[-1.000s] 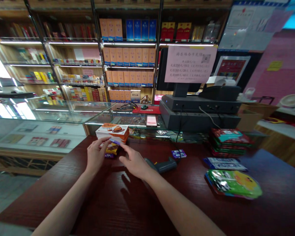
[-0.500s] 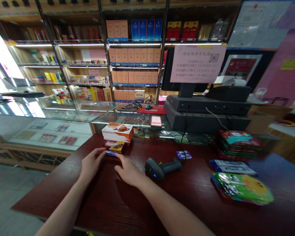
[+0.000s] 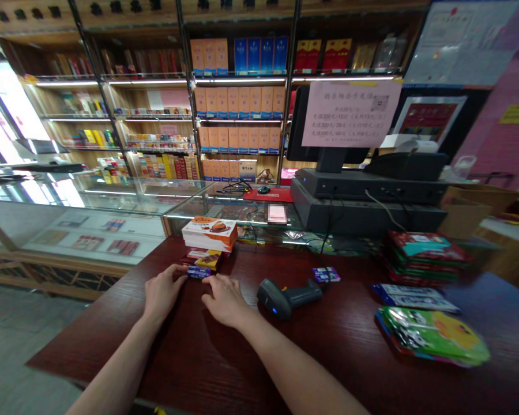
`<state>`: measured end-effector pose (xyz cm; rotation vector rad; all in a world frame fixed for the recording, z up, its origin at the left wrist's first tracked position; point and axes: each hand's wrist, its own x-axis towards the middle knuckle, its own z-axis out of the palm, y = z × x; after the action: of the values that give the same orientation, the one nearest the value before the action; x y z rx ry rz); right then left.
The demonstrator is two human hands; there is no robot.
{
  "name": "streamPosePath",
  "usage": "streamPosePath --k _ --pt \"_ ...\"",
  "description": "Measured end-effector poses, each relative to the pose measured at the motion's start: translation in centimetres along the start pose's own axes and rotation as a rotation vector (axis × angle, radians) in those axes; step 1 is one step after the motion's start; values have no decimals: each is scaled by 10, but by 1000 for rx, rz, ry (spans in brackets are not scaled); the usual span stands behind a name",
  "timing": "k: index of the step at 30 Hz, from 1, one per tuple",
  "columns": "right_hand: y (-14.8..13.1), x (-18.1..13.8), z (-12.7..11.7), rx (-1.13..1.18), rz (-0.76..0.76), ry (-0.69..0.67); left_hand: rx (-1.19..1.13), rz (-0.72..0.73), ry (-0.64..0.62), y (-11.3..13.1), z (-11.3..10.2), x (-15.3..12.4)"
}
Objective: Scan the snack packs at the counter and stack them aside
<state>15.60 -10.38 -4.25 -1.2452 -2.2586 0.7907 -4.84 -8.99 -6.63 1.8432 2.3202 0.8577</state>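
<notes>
Small purple packets [image 3: 198,271] lie on the dark wooden counter, seemingly stacked. At their left end, my left hand [image 3: 162,293] has fingers and thumb closed on the edge. My right hand [image 3: 225,298] is beside their right near corner, fingers low over the counter and thumb spread apart; whether its fingertips touch them is unclear. Just behind sits a yellow and dark red box [image 3: 204,257] with a chocolate bar picture. Beyond it is a stack of white and orange boxes [image 3: 210,233]. To the right of my right hand, a black barcode scanner [image 3: 288,297] rests on its side.
Another purple packet [image 3: 326,274] lies behind the scanner, crossed by a cable. Blue and white packs [image 3: 415,297], a green pack [image 3: 435,334] and a pile of red and green packs [image 3: 428,256] are at right. A cash register [image 3: 367,199] and glass showcase [image 3: 112,199] stand behind.
My right fingers have drawn back slightly toward me from the right end of the purple packets, and more of the packets shows. The view has shifted slightly.
</notes>
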Motion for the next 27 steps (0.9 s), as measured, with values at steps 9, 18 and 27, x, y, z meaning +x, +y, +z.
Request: streamPosePath --k 9,18,27 --pt "0 0 5 -27 -35 -19 1 23 40 1 1 2" --pt "4 0 5 -31 -46 -23 43 27 3 7 -5 -1" --pt "2 -4 -9 -28 -23 1 40 150 171 18 -1 -4"
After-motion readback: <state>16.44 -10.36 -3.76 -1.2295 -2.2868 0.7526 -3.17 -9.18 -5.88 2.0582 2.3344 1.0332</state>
